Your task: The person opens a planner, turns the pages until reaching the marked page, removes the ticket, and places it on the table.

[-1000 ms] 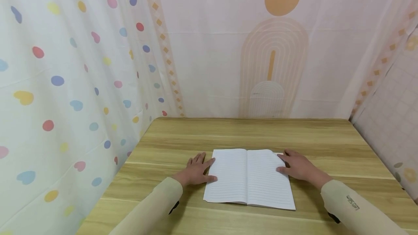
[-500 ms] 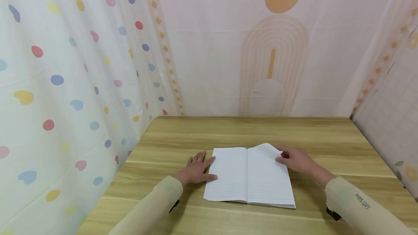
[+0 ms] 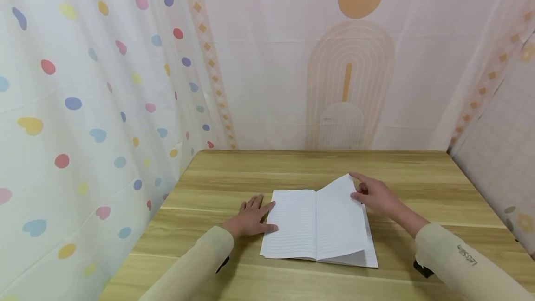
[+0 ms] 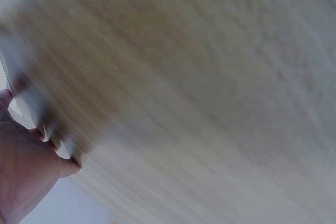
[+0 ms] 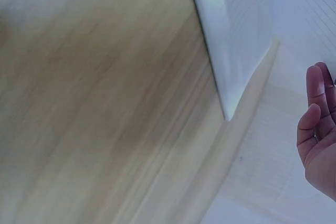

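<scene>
A ruled notebook [image 3: 291, 226] lies spread on the wooden table in the head view. Its right-hand page [image 3: 339, 217] is lifted, with the far corner raised and the sheets beneath showing along the right and near edges. My right hand [image 3: 378, 197] pinches that page near its upper outer edge between thumb and fingers. Fingers spread, my left hand [image 3: 250, 218] rests at the notebook's left edge, thumb and index fingertip on the left page. The right wrist view catches part of my right hand [image 5: 321, 132] beside the notebook's corner [image 5: 227, 106]. Only part of my left hand [image 4: 31, 163] appears in the left wrist view.
The wood-grain table [image 3: 234, 171] extends around the notebook on all sides. Behind it hangs a pale curtain [image 3: 267, 82] with arch prints, and a dotted curtain [image 3: 104, 106] runs along the left. A patterned cloth [image 3: 510, 143] borders the right side.
My right hand has taken hold of the right page's edge and raised it, moving slightly away from me and left. The page now stands off the sheets below. My left hand stays in place.
</scene>
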Demonstrator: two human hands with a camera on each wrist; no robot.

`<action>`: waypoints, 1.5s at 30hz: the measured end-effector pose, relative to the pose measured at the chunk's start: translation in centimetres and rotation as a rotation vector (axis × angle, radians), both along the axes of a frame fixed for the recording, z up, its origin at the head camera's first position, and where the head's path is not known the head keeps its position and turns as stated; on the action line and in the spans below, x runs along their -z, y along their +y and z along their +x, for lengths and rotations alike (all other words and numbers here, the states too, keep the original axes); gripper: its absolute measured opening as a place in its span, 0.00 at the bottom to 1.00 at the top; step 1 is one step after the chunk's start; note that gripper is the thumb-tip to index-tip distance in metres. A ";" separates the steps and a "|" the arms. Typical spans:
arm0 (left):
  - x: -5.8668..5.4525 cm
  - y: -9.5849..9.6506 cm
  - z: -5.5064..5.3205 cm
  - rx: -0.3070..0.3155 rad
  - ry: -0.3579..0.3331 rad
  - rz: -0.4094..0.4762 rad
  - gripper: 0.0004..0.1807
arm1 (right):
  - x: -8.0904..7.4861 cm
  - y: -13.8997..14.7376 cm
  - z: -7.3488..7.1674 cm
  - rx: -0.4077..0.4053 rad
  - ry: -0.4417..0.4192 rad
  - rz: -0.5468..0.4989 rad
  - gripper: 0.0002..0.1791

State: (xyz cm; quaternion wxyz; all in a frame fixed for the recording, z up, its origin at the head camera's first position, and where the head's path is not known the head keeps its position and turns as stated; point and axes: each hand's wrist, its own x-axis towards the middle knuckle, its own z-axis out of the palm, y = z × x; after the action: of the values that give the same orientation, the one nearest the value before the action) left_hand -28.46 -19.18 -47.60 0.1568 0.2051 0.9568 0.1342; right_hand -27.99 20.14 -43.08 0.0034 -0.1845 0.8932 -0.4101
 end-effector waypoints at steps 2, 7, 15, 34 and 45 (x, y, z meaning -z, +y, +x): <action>0.0 0.0 0.0 0.000 0.001 -0.005 0.47 | -0.2 -0.2 0.0 0.001 0.007 0.005 0.34; 0.2 0.0 -0.2 0.001 0.003 -0.013 0.48 | -0.5 -0.7 -0.2 0.018 0.023 0.023 0.34; 0.3 0.0 -0.2 0.001 0.009 -0.021 0.48 | -1.0 -1.3 -0.4 -0.024 -0.038 -0.114 0.33; 1.0 -0.3 -0.6 0.001 0.012 -0.027 0.48 | 2.3 -6.6 1.1 -0.237 0.050 -0.078 0.32; 1.0 -0.3 -0.6 0.009 0.063 0.090 0.31 | 4.2 -7.9 2.4 -0.367 0.313 0.366 0.26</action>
State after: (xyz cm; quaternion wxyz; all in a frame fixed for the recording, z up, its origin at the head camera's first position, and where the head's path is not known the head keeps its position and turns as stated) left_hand -29.07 -19.47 -48.60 0.1175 0.2203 0.9533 0.1700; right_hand -25.55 12.20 -47.27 -0.0270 -0.4000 0.8938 -0.2012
